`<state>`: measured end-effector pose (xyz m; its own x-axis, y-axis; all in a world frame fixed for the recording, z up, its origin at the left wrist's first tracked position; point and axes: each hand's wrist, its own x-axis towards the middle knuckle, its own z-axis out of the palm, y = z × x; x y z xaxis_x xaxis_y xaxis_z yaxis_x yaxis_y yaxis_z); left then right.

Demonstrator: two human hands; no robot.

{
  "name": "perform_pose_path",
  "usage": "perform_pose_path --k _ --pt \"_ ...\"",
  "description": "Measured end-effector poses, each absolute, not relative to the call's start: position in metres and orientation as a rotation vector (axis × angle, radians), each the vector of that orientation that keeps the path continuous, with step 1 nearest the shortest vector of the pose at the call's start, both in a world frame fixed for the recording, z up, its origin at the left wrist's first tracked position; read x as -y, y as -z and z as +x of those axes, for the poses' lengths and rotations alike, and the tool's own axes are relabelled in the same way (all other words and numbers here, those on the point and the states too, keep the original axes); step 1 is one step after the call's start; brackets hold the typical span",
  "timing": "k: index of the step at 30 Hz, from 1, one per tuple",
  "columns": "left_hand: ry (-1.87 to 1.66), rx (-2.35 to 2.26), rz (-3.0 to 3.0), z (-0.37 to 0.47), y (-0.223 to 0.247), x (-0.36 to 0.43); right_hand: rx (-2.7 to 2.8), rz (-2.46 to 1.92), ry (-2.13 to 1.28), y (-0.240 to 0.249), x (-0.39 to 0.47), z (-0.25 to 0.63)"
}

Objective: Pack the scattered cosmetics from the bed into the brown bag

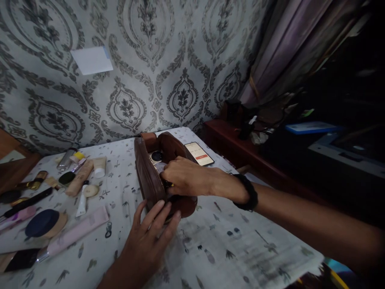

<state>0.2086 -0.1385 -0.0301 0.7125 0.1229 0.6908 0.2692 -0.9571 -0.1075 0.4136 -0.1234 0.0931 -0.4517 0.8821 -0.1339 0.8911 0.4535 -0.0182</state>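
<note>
- The left hand (144, 243) lies nearest the camera, fingers loosely spread and extended, their tips touching the near end of the brown bag; it grips nothing that shows.
- The brown bag (146, 170) sits unzipped on the cloth-covered worktop (234, 259), toward its far edge and far right corner.
- The right hand (191, 176) reaches into the bag's mouth from the right, a black band (247, 192) around the wrist. Its fingers are bent, tips hidden inside — whether they have hold of anything, I cannot tell.
- A round dark item (157, 155) shows inside the bag, beyond the right hand.
- Just beside the bag, near the worktop's right edge, a phone (199, 154) lies with its screen lit.
- Toward the left edge lie scattered cosmetics — among them a pale pink tube (78, 232), a dark-blue-topped compact (42, 223) and a white-capped tube (99, 167).
</note>
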Motion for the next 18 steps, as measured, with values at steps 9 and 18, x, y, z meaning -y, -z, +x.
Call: perform_pose_path --k 9,18 --pt "1.081 0.295 -2.732 0.208 0.031 0.138 -2.600 1.619 0.186 -0.095 0.124 0.416" --pt "1.067 0.283 -2.757 0.208 0.031 0.138 -2.456 1.649 0.212 -0.106 0.128 0.407"
